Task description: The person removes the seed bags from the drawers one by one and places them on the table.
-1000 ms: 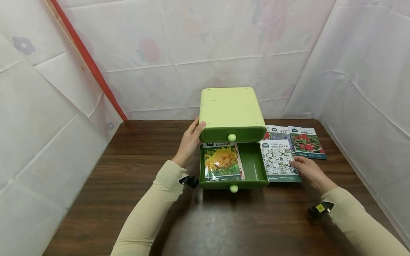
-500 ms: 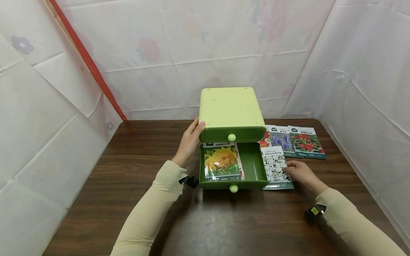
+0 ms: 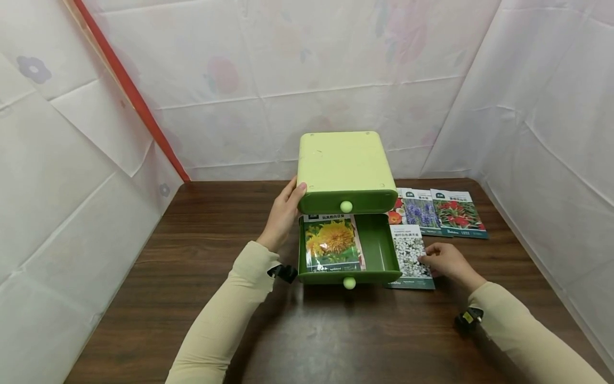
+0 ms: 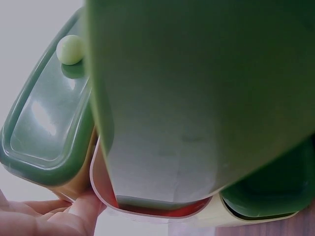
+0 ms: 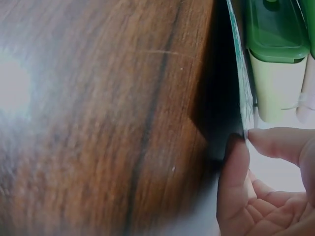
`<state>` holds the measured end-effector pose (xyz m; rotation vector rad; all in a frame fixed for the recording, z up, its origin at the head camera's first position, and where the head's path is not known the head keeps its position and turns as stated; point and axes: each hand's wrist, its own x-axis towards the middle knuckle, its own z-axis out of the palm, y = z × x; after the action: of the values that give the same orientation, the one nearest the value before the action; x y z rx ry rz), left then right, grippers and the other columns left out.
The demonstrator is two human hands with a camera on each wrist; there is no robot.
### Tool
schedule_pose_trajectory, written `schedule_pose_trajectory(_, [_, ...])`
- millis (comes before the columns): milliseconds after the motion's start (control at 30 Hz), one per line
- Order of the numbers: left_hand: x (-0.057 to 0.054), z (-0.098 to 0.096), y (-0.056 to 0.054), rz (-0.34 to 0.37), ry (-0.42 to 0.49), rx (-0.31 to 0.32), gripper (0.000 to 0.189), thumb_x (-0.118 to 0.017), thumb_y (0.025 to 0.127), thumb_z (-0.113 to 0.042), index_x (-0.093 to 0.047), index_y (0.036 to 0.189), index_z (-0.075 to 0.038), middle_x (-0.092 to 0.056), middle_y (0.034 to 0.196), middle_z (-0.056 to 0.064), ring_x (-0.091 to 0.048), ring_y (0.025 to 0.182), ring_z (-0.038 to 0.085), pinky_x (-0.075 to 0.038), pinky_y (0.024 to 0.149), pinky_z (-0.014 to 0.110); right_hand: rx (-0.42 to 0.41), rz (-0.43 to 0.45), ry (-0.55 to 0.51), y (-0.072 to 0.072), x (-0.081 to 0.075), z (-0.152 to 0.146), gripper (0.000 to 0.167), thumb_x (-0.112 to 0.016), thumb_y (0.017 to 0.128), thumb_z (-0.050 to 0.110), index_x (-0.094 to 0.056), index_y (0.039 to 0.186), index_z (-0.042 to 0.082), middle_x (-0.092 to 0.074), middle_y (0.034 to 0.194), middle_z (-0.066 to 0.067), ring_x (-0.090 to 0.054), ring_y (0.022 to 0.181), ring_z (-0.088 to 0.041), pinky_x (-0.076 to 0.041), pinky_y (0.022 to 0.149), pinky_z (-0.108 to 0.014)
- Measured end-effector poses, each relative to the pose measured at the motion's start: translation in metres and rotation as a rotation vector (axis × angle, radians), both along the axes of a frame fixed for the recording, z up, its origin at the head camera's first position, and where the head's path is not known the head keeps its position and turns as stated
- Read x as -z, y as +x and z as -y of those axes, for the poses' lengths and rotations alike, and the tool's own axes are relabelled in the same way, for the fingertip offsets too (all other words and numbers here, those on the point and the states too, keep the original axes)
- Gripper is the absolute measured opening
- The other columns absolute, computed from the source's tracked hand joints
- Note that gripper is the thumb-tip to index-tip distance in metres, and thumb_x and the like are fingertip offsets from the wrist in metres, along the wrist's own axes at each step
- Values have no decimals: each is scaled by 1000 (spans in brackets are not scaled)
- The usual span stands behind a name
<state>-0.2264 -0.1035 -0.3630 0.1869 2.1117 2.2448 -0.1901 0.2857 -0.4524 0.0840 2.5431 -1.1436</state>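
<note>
My left hand [image 3: 282, 216] holds the left side of a stacked drawer box [image 3: 346, 160], thumb at its upper front corner. A green drawer [image 3: 379, 242] below the top tier is pulled out. Inside it, on the left, lies a seed packet with a yellow flower [image 3: 334, 242]. Between thumb and fingers, my right hand [image 3: 450, 264] pinches the right edge of a white-flower seed packet [image 3: 409, 258]. This packet is tilted beside the drawer's right wall, which hides part of its left edge. In the right wrist view, the packet [image 5: 240, 69] appears edge-on above the wooden tabletop.
Behind the right hand, several seed packets overlap on the table, among them a purple-flower packet [image 3: 422, 213] and a red-flower packet [image 3: 459, 214]. White patterned sheeting [image 3: 230, 122] encloses the brown wooden table [image 3: 201, 240] at the back and sides.
My right hand has brought the white-flower packet left and toward the front, off the other packets and up beside the open drawer. The left hand stays on the box.
</note>
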Motion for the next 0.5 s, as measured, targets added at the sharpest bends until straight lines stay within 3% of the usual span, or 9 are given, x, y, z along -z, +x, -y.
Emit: schedule_pose_trajectory(500, [2,2,-2,-3,-16,15,66,-48,100,-50,-24,157,-24,-32,158,3,-52,130,26,-42,110,47,6,2,98,2,-5,5,31,-65,94,20,-54,105,-7,-60,93,-19,-63,70,-19,-59,61,-35])
